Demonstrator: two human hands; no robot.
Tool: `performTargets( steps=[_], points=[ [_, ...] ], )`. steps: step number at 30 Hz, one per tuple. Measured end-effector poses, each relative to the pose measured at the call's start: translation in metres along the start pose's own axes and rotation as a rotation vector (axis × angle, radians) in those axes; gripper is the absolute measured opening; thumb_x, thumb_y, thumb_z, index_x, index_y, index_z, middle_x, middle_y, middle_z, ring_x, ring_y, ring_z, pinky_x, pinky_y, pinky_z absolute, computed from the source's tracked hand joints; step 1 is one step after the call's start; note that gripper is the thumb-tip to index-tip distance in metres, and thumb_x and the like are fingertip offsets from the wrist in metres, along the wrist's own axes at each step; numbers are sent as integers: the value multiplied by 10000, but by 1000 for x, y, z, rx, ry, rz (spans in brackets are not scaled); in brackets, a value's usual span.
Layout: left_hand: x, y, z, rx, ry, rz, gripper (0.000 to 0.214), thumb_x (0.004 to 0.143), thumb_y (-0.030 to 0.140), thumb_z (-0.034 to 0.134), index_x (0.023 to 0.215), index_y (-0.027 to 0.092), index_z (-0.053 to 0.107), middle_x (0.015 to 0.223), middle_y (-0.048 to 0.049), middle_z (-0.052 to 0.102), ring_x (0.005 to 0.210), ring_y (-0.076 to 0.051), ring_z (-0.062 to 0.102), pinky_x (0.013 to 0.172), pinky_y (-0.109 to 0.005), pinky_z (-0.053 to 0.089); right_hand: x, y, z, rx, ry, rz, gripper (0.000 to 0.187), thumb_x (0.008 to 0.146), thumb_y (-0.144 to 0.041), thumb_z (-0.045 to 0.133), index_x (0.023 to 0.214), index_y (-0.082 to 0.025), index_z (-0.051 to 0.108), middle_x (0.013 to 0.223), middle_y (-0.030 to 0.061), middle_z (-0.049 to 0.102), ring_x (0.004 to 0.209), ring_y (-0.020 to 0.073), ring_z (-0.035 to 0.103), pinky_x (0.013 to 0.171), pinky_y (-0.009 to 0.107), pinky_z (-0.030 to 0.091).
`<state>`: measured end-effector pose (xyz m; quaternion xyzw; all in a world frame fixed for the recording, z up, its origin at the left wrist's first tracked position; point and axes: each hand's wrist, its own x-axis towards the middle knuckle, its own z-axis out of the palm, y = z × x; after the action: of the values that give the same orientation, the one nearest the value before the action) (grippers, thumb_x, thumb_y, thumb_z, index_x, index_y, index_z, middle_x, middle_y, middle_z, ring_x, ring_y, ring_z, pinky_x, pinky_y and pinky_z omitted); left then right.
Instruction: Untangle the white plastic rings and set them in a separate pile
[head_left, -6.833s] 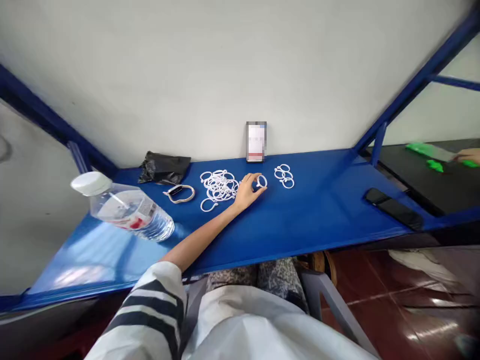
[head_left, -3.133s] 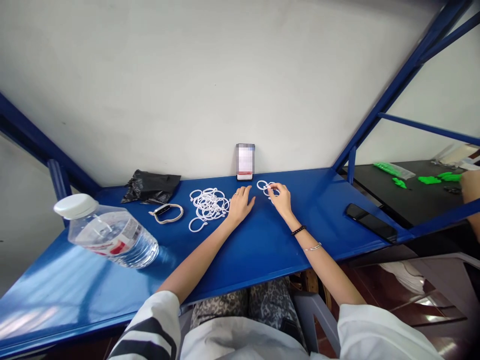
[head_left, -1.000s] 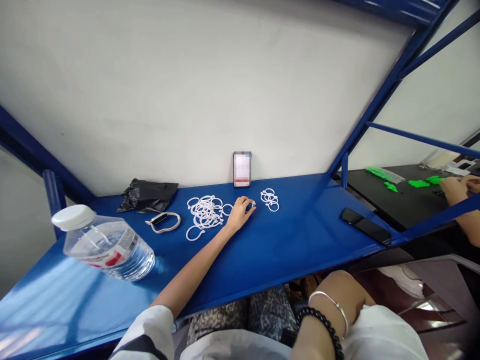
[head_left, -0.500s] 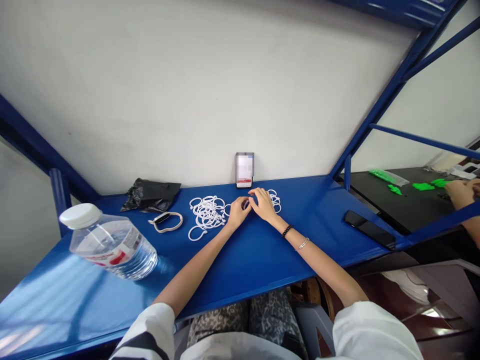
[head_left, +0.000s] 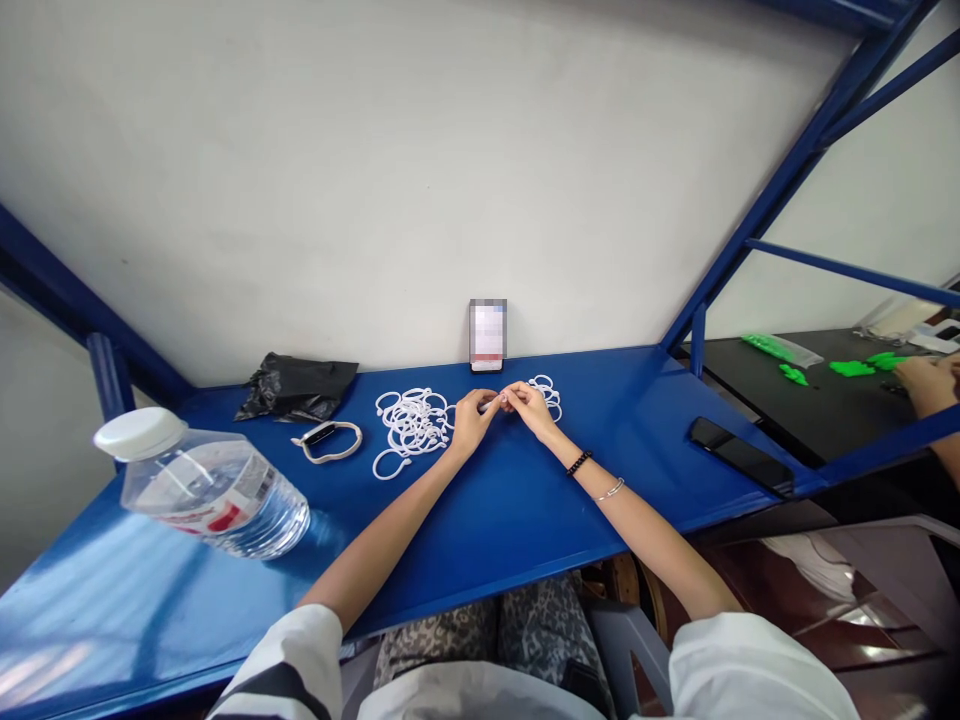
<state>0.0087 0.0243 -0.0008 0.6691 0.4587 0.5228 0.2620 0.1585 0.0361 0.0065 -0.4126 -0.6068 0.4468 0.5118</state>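
Note:
My left hand [head_left: 472, 420] and my right hand [head_left: 531, 410] meet over the blue table, fingertips nearly touching. Both are closed in a pinch on a small white curtain ring [head_left: 489, 406], mostly hidden by the fingers. Just left of my left hand lies a tangled pile of white plastic curtain rings [head_left: 415, 422], with one ring [head_left: 390, 464] at its near edge. Beyond my right hand is a smaller group of white rings [head_left: 553, 397], partly covered by that hand.
A phone [head_left: 487, 338] leans against the wall behind my hands. Leftward are a black plastic bag [head_left: 296, 388], a watch [head_left: 328, 442] and a large water bottle [head_left: 214, 490]. Another phone [head_left: 739, 455] lies at right. A co-worker's hand [head_left: 930, 385] is near green pieces [head_left: 851, 368] on a black table.
My right hand's fingers have drawn in from a spread, arched pose to a pinch against my left fingertips. The piles of rings look the same; the view has shifted slightly.

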Motion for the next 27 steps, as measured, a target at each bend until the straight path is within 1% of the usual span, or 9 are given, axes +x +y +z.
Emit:
performTargets(
  steps=[3,6,12,14,19,23,27],
  points=[
    [0,0,-2,-10,-21,-51,396,892,498,515,781,166,700,755,-56,713,690,-177,647,658,-273,496,-1,-2,1,14,14,14,389,744,-597,660,816,-215,646,676,8,640,642,157,599,649,312,498],
    [1,-2,-1,-86,-44,-108,451,889,535,493,718,164,687,698,-52,704,651,-179,652,609,-266,499,-2,-4,1,32,-3,29,368,756,-572,660,842,-214,677,659,5,635,632,154,593,648,312,500],
    [3,-2,0,-238,-43,-209,493,867,584,505,722,150,687,629,-57,683,540,-174,649,518,-269,511,-3,-6,-1,99,-61,78,365,689,-495,751,906,-204,711,724,19,681,675,159,612,712,333,525],
    [3,-2,0,-265,-43,-222,486,862,591,512,765,148,689,616,-49,675,509,-165,636,500,-267,511,-3,-5,-1,105,-54,78,367,676,-484,763,909,-205,713,747,24,690,682,158,616,728,340,529],
    [1,0,0,-305,-22,-213,483,854,585,532,992,137,651,630,-20,654,496,-142,628,509,-255,522,-3,-1,-1,81,-3,81,355,683,-487,757,873,-193,698,703,17,664,667,148,604,709,325,519],
    [1,1,0,-310,-40,-213,498,820,583,581,1020,129,633,624,-10,637,521,-145,634,525,-250,517,-1,2,-3,69,31,74,374,692,-532,735,835,-193,672,691,9,640,633,139,577,660,307,494],
    [1,3,0,-282,-61,-221,527,758,554,674,1065,128,634,653,-9,642,549,-140,630,545,-252,519,-1,4,-4,72,44,68,387,695,-551,726,815,-190,651,679,3,622,638,138,571,660,299,481]
  ],
)
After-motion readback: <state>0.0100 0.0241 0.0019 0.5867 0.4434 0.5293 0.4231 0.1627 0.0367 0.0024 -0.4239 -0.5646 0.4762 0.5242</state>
